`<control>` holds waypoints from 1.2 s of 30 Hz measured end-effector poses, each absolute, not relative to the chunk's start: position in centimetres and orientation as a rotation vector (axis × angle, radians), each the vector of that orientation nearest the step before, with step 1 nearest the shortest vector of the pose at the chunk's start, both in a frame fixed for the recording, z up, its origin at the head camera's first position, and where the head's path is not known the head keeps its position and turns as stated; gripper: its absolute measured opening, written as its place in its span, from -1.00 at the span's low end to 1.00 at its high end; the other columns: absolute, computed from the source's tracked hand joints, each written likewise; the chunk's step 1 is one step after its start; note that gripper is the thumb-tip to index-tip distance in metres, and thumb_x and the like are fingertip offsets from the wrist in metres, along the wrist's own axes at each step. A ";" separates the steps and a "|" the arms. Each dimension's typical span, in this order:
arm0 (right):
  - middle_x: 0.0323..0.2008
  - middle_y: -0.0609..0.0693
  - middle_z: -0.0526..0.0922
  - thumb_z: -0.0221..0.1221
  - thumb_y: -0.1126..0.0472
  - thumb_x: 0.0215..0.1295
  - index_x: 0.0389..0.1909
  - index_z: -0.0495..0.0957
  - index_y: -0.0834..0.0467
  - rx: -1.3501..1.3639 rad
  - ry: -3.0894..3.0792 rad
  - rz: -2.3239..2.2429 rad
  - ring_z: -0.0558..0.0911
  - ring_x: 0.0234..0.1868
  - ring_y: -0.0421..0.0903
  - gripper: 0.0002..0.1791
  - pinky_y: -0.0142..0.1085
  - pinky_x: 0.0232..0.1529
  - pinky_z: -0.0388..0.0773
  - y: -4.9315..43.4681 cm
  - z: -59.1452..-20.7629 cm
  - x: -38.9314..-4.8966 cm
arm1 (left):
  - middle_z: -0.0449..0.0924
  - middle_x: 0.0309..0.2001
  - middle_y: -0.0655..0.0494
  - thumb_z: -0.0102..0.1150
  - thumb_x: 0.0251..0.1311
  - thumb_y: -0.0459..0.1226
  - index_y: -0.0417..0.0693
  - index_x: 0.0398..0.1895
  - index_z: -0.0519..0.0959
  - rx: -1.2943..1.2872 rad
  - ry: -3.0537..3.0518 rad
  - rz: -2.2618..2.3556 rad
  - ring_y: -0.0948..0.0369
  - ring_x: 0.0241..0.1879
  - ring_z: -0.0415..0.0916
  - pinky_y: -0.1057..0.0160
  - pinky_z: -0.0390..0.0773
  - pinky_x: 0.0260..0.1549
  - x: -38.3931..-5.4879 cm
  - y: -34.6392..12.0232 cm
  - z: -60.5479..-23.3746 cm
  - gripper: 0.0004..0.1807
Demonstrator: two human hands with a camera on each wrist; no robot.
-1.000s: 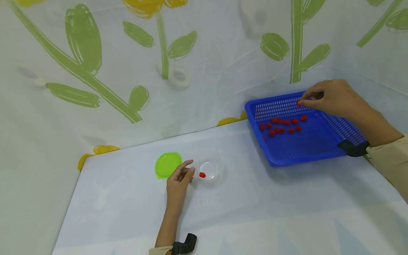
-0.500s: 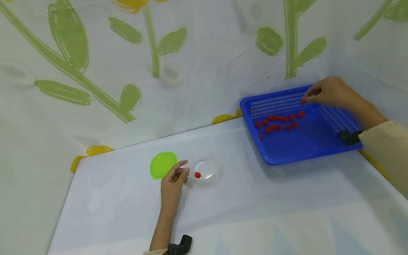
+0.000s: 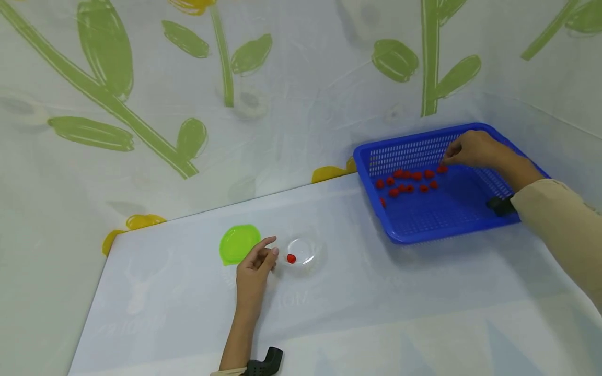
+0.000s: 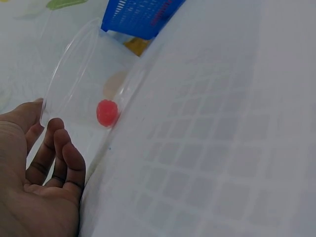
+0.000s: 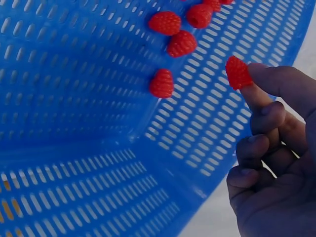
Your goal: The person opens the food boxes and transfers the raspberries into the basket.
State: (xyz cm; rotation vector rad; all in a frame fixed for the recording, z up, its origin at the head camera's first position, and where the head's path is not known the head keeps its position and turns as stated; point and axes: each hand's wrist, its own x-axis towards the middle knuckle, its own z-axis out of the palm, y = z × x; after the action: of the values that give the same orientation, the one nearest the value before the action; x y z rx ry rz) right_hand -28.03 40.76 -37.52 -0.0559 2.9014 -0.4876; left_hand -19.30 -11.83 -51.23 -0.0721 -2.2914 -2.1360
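Note:
My right hand [image 3: 475,149] is over the blue basket [image 3: 437,235], pinching a red raspberry [image 5: 238,73] between thumb and index finger. Several other raspberries [image 3: 417,176] lie grouped at the basket's far left side. On the table, a clear round bowl [image 3: 303,250] contains a single raspberry [image 4: 107,113], near the side facing my left hand. That left hand [image 3: 255,269] lies against the table with loosely bent fingers, its fingertips at the bowl's rim. Whether they touch the rim is hard to tell.
A bright green lid [image 3: 239,244] lies on the white table [image 3: 188,313], just behind and left of my left hand. The basket stands at the table's back right, close to the flower-printed back wall [image 3: 291,130].
My right hand has come lower and slightly left over the basket, still with the raspberry in its fingertips. The left hand and the bowl have kept their places; the head view has shifted slightly.

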 end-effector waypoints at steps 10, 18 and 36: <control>-0.10 0.39 0.66 0.26 0.18 0.32 -0.14 0.68 0.42 -0.028 2.838 -0.523 0.54 -0.02 0.45 -0.67 0.24 -0.08 0.50 41.9 -40.4 -28.6 | 0.56 -0.29 0.03 0.32 0.30 -0.21 0.05 0.15 0.65 -0.003 -2.325 -2.151 0.12 -0.35 0.45 0.35 0.48 -0.33 -19.6 -11.6 -51.3 -0.65; -0.11 0.41 0.65 0.31 0.16 0.26 -0.14 0.67 0.45 -0.007 2.826 -0.512 0.53 -0.02 0.46 -0.62 0.26 -0.07 0.48 42.5 -41.4 -29.2 | 0.56 -0.29 -0.01 0.35 0.26 -0.13 0.16 0.10 0.67 -0.006 -2.313 -2.148 0.13 -0.35 0.45 0.37 0.47 -0.34 -19.6 -11.5 -51.1 -0.66; -0.18 0.37 0.69 0.26 0.23 0.28 -0.16 0.67 0.46 -0.128 2.783 -0.397 0.58 -0.06 0.42 -0.68 0.22 -0.09 0.54 40.8 -40.2 -30.4 | 0.56 -0.26 -0.02 0.35 0.25 -0.08 0.19 0.10 0.67 -0.014 -2.313 -2.176 0.11 -0.33 0.46 0.36 0.48 -0.31 -20.4 -11.9 -50.7 -0.65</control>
State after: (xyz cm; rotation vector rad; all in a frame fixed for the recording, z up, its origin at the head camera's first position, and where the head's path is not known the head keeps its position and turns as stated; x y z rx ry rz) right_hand -30.35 40.80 -40.19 -0.1284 2.7830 -0.3974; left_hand -20.39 -11.86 -50.67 -0.0137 -2.3127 -2.1759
